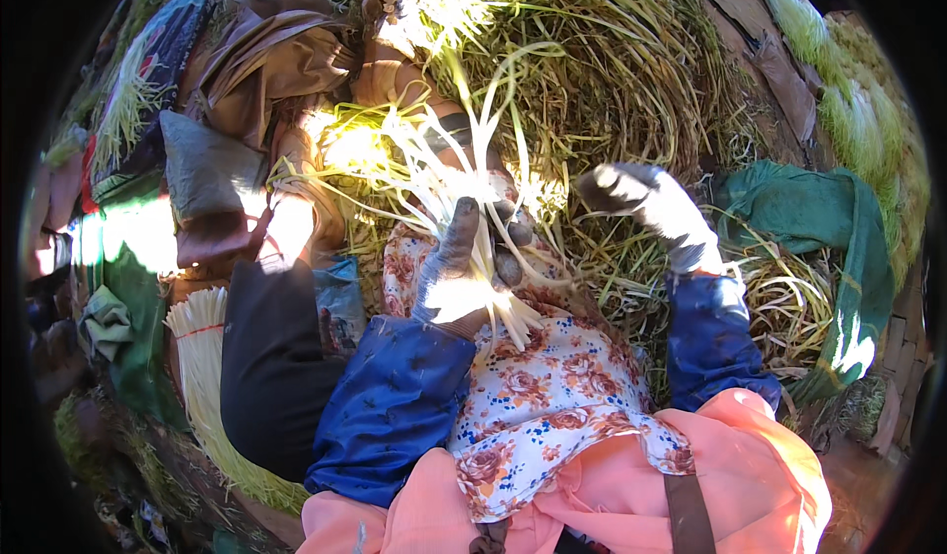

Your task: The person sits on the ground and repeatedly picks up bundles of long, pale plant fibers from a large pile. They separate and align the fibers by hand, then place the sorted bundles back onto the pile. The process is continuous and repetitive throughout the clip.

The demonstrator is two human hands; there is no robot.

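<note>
My left hand [462,265], in a grey soiled glove, grips a loose bunch of pale leafy stalks [484,247] over my lap. The white lower ends point down toward me, and the thin yellowish leaves fan out above the fingers. Off to the right, my right hand [629,191], also gloved, is raised over a heap of plant leaves, apart from the bunch. Motion blur and glare hide its fingertips; nothing clearly shows in it. Beneath the bunch, a floral apron [562,376] covers my lap.
A large heap of green and browning leaves [629,73] lies ahead. At left stands a bundle of pale stalks [200,332] with a red tie, near crumpled brown cloth [296,58]. A green sack [806,206] and more pale green stalks [873,139] lie right.
</note>
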